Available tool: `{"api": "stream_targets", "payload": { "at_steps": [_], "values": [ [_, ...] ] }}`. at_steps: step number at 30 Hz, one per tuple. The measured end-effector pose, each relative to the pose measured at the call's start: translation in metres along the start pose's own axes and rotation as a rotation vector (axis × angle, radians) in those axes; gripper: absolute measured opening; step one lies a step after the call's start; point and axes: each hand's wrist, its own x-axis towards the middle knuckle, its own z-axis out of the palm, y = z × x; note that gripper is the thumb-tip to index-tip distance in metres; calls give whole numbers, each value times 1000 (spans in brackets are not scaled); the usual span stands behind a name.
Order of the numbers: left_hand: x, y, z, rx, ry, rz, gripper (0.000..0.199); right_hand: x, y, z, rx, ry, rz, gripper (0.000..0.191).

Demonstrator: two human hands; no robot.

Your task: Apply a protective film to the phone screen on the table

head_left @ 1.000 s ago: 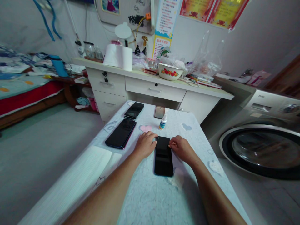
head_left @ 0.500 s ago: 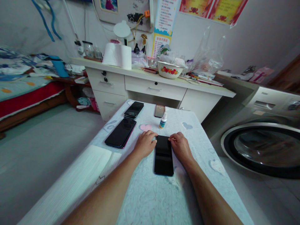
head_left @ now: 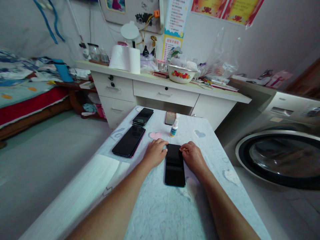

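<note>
A black smartphone (head_left: 174,170) lies flat on the cloth-covered table, dark screen up. My left hand (head_left: 155,152) is at its upper left edge, fingers curled and the thumb against the phone's side. At the upper right edge, my right hand (head_left: 192,154) has bent fingers and thumb pinched together on the rim. Just beyond the phone stands a small white spray bottle (head_left: 174,128) with a blue and yellow label. To the left are a stack of dark phones (head_left: 128,141) and, behind it, another stack (head_left: 143,116).
One more phone (head_left: 170,118) lies at the table's far end. Folded white cloth or paper (head_left: 97,180) covers the left edge. Beyond stands a white desk (head_left: 155,88) with a paper roll (head_left: 125,59) and a flowered bowl (head_left: 181,74). A washing machine (head_left: 282,113) stands at the right.
</note>
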Motion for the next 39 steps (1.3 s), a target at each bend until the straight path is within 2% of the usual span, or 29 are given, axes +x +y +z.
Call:
{"api": "stream_targets", "payload": {
  "at_steps": [6, 15, 19, 31, 39],
  "values": [
    [0, 1, 0, 2, -14, -18, 32, 1, -6, -11, -53, -113, -23, 19],
    [0, -1, 0, 7, 5, 11, 32, 28, -7, -20, -194, -278, -56, 14],
    [0, -2, 0, 14, 7, 14, 31, 36, -5, -16, -185, -233, -4, 12],
    [2, -2, 1, 6, 8, 13, 31, 30, 10, 11, -80, 67, 44, 14],
    [3, -2, 3, -2, 13, 14, 31, 25, 5, 4, -75, 7, 21, 19]
  ]
}}
